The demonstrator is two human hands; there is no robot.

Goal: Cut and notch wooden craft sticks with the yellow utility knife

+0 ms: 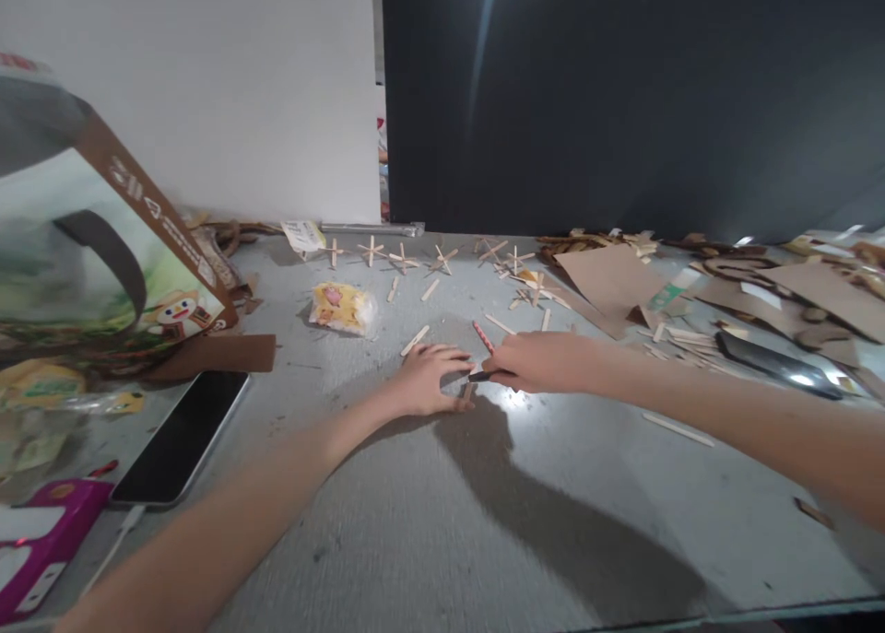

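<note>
Noted beside the surface (387,532): right hand (529,361), grip clamped on a dark tool (494,376); wooden stick (468,392) at the tool's 8 o'clock. Left hand (425,380) at the stick's 9 o'clock; whether its grip pins the stick, I cannot tell. Crossed sticks (443,262), 12 o'clock.

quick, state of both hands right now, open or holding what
Left hand: thumb and fingers apart, at a small wooden stick; whether it grips can't be told.
Right hand: closed, holding a dark tool.
</note>
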